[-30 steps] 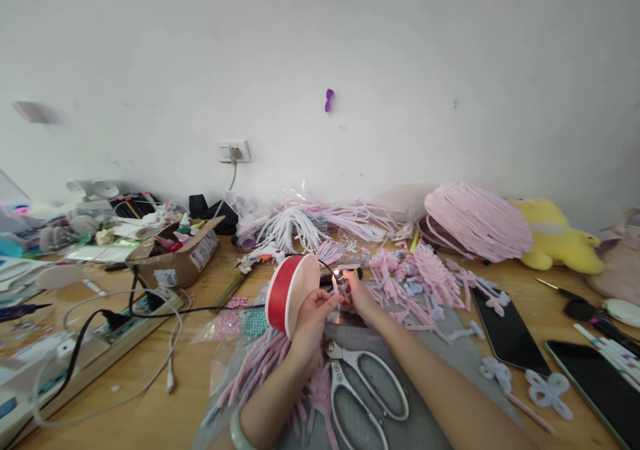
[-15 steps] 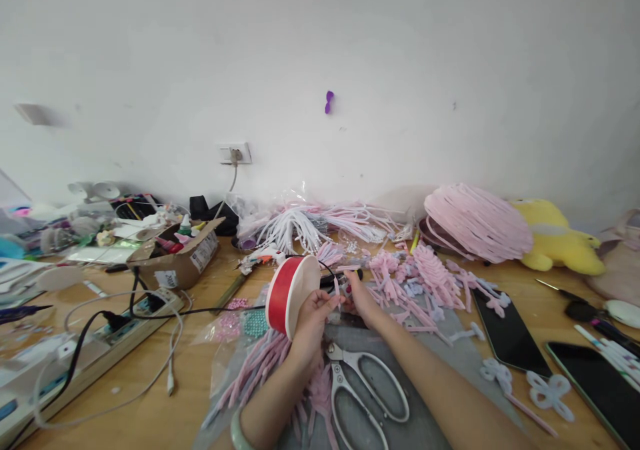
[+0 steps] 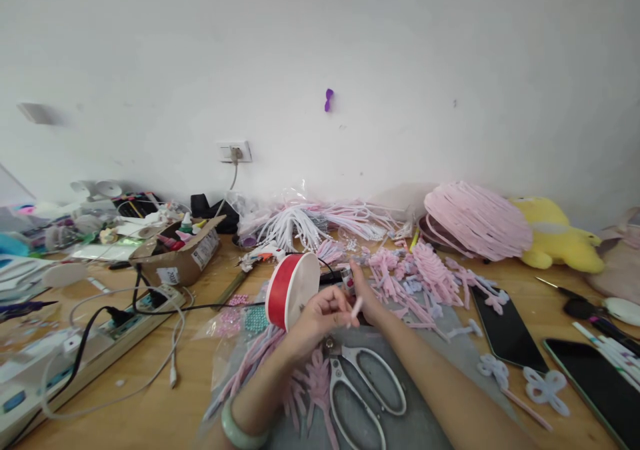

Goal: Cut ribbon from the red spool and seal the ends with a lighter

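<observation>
My left hand (image 3: 320,313) pinches a short pale pink stick piece (image 3: 356,307) just in front of a red ribbon spool (image 3: 290,290), which stands on edge on the table. My right hand (image 3: 364,298) sits right behind it, fingers closed around a small lighter (image 3: 348,279) with no flame showing. Both hands hover over a grey mat (image 3: 440,343). White-handled scissors (image 3: 365,383) lie on the mat just below the hands. Pink pipe-cleaner pieces (image 3: 425,277) are scattered to the right, and more (image 3: 260,363) lie under my left forearm.
A power strip (image 3: 150,309) with cables and a cardboard box (image 3: 175,258) lie at the left. A white glue gun (image 3: 263,255) rests behind the spool. Two dark phones (image 3: 505,330) (image 3: 600,383), a pink bundle (image 3: 475,220) and a yellow plush (image 3: 555,240) fill the right side.
The lighter's flame, lit a second ago, is out. My left hand has come down and to the right, off the spool, with the pink piece. My right hand has barely shifted.
</observation>
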Demonstrator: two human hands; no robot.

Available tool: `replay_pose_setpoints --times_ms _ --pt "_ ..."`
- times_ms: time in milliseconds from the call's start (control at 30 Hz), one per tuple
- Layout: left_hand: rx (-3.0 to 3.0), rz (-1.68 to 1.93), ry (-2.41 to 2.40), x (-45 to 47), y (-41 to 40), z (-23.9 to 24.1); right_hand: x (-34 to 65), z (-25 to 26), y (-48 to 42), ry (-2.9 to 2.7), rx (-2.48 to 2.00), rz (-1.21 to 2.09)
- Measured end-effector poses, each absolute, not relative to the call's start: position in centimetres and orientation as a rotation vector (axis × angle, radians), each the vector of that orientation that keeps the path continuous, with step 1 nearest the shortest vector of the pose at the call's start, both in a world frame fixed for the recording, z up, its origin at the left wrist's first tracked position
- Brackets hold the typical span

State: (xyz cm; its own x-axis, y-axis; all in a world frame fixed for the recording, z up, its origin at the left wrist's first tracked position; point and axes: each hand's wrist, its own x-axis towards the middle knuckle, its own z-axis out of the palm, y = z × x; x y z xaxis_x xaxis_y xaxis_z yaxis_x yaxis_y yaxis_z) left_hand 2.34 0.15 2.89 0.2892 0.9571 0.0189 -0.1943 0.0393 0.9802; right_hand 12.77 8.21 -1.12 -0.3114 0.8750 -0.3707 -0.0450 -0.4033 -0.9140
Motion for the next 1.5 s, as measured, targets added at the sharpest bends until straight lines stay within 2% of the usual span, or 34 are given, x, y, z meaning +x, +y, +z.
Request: replay_pose_setpoints --times_ms 100,233,300,500,700,800,967,1067,1233,1500 --pt "1.71 0.68 0.961 1.1 -1.1 6.2 13.0 -1.0 8.2 -1.173 -1.251 1.832" --pt "2.023 0.422 1.012 -0.9 -3.0 8.5 13.2 -0.6 8.2 -1.217 -1.268 1.85" --pt "2.057 0.315 1.088 -2.2 -3.9 7.9 13.1 -0.6 8.2 -1.238 -1.285 1.84" --pt "2.069 0.306 1.439 -5.7 -6.0 4.1 13.0 -0.8 8.3 -1.269 -1.282 1.845" --pt "2.172 0.056 1.785 -6.0 -5.6 4.2 15.0 0.3 9.3 -1.314 -1.076 2.043" --pt "2.178 -0.023 1.803 -5.7 -5.8 4.8 17.0 1.6 10.4 -1.549 -1.042 1.698" --pt "2.237 -0.026 1.685 -3.8 -6.2 5.8 18.9 2.6 11.4 -2.117 -1.433 0.807" --pt "2.416 0.084 1.475 -1.4 -5.1 6.0 18.6 2.3 11.0 -2.223 -1.667 0.499" --pt "2.466 0.212 1.357 2.6 -1.2 4.6 17.8 1.4 10.3 -2.498 -1.781 0.442" --pt "1.965 0.572 1.307 3.1 0.3 1.6 18.0 1.0 11.5 -2.419 -1.736 0.645"
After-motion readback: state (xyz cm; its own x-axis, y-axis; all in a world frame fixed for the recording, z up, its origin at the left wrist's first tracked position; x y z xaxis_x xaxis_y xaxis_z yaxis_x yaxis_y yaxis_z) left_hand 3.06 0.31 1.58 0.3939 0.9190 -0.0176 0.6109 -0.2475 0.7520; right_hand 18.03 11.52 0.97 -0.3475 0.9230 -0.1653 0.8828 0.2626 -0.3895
